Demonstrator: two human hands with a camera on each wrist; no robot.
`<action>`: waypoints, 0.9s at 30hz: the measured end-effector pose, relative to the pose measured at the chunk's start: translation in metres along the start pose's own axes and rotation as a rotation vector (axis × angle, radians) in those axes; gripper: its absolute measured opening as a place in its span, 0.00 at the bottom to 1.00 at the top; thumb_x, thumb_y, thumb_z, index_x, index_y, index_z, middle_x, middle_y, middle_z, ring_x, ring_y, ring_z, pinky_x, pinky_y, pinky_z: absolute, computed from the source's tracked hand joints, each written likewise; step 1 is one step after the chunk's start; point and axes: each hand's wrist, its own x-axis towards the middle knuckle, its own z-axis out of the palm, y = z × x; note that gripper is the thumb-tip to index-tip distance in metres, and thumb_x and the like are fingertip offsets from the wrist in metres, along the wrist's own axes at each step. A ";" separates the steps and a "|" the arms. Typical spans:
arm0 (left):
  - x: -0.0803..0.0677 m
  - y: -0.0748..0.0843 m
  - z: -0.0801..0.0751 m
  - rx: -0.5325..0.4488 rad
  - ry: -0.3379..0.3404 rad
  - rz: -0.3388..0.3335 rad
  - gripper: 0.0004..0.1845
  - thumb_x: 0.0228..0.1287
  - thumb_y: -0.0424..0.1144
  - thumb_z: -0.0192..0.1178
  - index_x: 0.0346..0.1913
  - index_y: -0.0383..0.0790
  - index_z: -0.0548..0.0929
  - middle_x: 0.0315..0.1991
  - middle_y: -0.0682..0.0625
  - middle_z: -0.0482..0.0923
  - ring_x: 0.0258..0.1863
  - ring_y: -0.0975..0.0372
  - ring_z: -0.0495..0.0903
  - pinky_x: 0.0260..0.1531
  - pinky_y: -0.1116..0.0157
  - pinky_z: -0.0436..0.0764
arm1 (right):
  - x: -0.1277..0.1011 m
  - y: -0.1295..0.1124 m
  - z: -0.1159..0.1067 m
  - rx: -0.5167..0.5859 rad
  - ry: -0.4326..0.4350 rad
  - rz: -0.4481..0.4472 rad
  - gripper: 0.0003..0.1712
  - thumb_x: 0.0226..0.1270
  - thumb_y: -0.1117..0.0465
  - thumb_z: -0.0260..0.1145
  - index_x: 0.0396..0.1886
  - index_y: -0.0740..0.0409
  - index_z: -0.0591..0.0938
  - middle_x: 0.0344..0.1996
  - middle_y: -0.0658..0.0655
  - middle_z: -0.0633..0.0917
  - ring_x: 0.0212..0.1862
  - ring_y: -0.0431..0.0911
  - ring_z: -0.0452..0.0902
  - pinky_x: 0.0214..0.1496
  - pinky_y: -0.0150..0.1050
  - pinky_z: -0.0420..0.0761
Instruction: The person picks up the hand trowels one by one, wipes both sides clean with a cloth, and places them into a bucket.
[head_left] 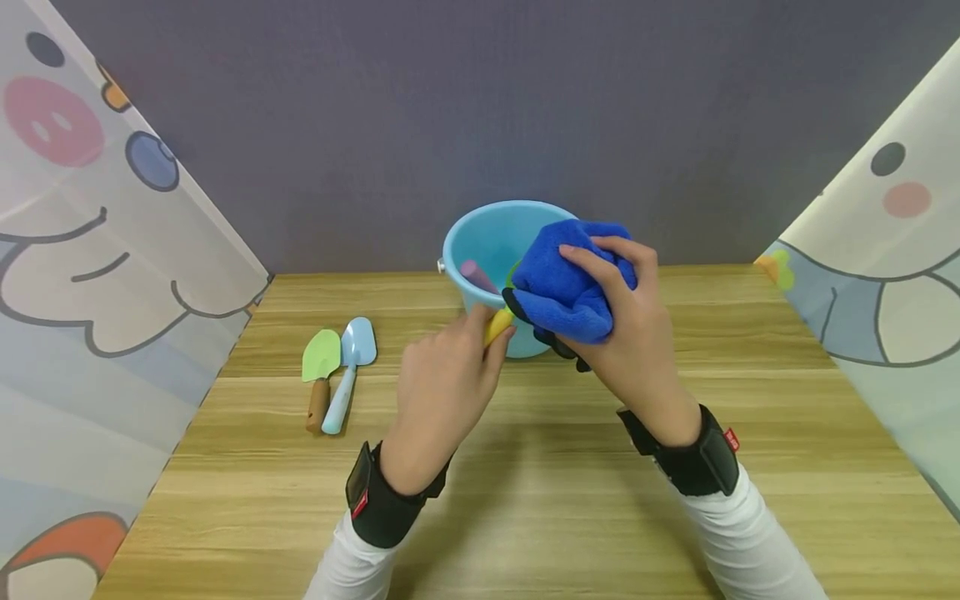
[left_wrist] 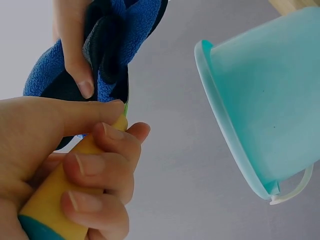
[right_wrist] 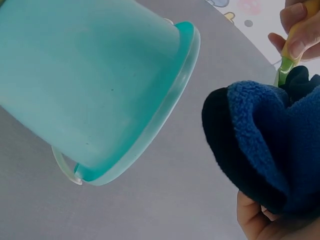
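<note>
Fingers of the left hand (head_left: pixel 442 379) curl round a yellow-handled tool (head_left: pixel 497 325); the right hand (head_left: pixel 626 325) grips a blue cloth (head_left: pixel 566 283) wrapped over its end, just before the blue bucket (head_left: pixel 487 237). Red wristband tags (head_left: pixel 731 439) show no legible writing

bright, even light, soft shadows under the hands; wrist views close and slightly soft

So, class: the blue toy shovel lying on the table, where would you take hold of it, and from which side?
Probably by the handle of the blue shovel, from above. It lies flat, handle towards the person; the green shovel lies close on one side, so fingers fit better from above.
</note>
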 end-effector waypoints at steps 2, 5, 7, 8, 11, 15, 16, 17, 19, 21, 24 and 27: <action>0.000 0.000 0.000 0.001 -0.001 -0.003 0.14 0.71 0.49 0.64 0.44 0.41 0.82 0.19 0.53 0.74 0.12 0.62 0.70 0.12 0.68 0.59 | 0.001 0.000 0.000 -0.004 0.000 0.002 0.42 0.51 0.57 0.83 0.67 0.47 0.76 0.67 0.67 0.68 0.70 0.65 0.70 0.64 0.67 0.76; 0.000 0.000 0.000 0.000 0.003 -0.003 0.14 0.71 0.49 0.64 0.45 0.41 0.82 0.19 0.52 0.74 0.12 0.62 0.70 0.12 0.68 0.59 | 0.002 0.000 -0.001 -0.010 -0.003 -0.005 0.43 0.51 0.57 0.83 0.67 0.47 0.75 0.67 0.67 0.68 0.70 0.65 0.70 0.64 0.66 0.76; 0.001 -0.001 0.000 -0.004 0.006 -0.002 0.14 0.71 0.49 0.64 0.45 0.41 0.82 0.19 0.52 0.75 0.12 0.62 0.70 0.12 0.68 0.59 | 0.003 0.001 -0.001 -0.005 0.000 -0.005 0.43 0.51 0.58 0.83 0.67 0.48 0.75 0.67 0.68 0.68 0.70 0.65 0.69 0.64 0.67 0.76; 0.001 -0.001 0.000 -0.005 0.005 -0.001 0.14 0.71 0.48 0.64 0.45 0.41 0.82 0.19 0.52 0.74 0.12 0.62 0.70 0.12 0.69 0.59 | 0.003 0.001 -0.001 -0.003 0.004 -0.006 0.42 0.51 0.58 0.83 0.67 0.48 0.75 0.67 0.68 0.68 0.71 0.65 0.69 0.64 0.67 0.75; 0.001 -0.001 0.000 0.000 -0.001 -0.005 0.13 0.71 0.49 0.64 0.45 0.41 0.82 0.19 0.53 0.73 0.12 0.62 0.69 0.12 0.68 0.58 | 0.003 0.002 -0.002 0.008 0.016 0.004 0.42 0.52 0.60 0.82 0.67 0.49 0.75 0.67 0.68 0.67 0.71 0.65 0.67 0.65 0.67 0.74; -0.001 -0.001 0.001 0.007 -0.016 -0.013 0.14 0.71 0.49 0.64 0.44 0.41 0.82 0.18 0.54 0.71 0.12 0.63 0.67 0.12 0.68 0.57 | 0.001 0.004 -0.003 0.032 0.031 0.046 0.41 0.52 0.63 0.82 0.67 0.47 0.76 0.67 0.67 0.67 0.72 0.65 0.66 0.66 0.69 0.73; -0.001 -0.001 0.001 0.007 -0.017 -0.014 0.14 0.70 0.49 0.64 0.43 0.41 0.82 0.18 0.54 0.71 0.12 0.63 0.67 0.12 0.68 0.57 | 0.001 0.004 -0.003 0.037 0.033 0.054 0.41 0.52 0.64 0.81 0.67 0.47 0.76 0.68 0.67 0.67 0.72 0.65 0.66 0.66 0.69 0.73; -0.001 -0.001 0.001 0.006 -0.018 -0.013 0.14 0.70 0.49 0.64 0.43 0.41 0.82 0.18 0.54 0.71 0.12 0.63 0.67 0.12 0.68 0.57 | 0.000 0.004 -0.003 0.037 0.033 0.059 0.41 0.52 0.64 0.81 0.67 0.47 0.76 0.68 0.67 0.67 0.72 0.66 0.65 0.66 0.70 0.72; -0.001 -0.001 0.001 0.003 -0.017 -0.013 0.14 0.70 0.49 0.65 0.43 0.41 0.82 0.18 0.54 0.71 0.12 0.63 0.67 0.13 0.68 0.57 | 0.000 0.005 -0.003 0.031 0.034 0.063 0.41 0.53 0.64 0.81 0.67 0.47 0.76 0.68 0.68 0.67 0.73 0.66 0.65 0.66 0.70 0.72; -0.001 -0.001 0.001 0.001 -0.015 -0.009 0.14 0.70 0.49 0.65 0.43 0.41 0.82 0.18 0.53 0.71 0.12 0.63 0.66 0.12 0.68 0.57 | 0.000 0.006 -0.004 0.025 0.039 0.060 0.41 0.54 0.63 0.81 0.67 0.48 0.75 0.68 0.68 0.66 0.73 0.66 0.64 0.66 0.69 0.72; -0.001 0.000 0.000 -0.001 -0.017 -0.008 0.14 0.70 0.49 0.65 0.43 0.41 0.82 0.18 0.54 0.71 0.12 0.63 0.66 0.13 0.68 0.57 | 0.001 0.008 -0.005 0.020 0.053 0.056 0.40 0.54 0.62 0.81 0.67 0.49 0.75 0.67 0.69 0.66 0.73 0.65 0.64 0.67 0.68 0.72; -0.001 0.000 -0.001 0.001 -0.019 -0.011 0.13 0.70 0.49 0.65 0.43 0.42 0.82 0.18 0.54 0.70 0.12 0.63 0.66 0.13 0.68 0.57 | 0.002 0.008 -0.006 0.021 0.070 0.057 0.40 0.53 0.62 0.81 0.67 0.49 0.76 0.67 0.69 0.66 0.73 0.64 0.64 0.68 0.68 0.72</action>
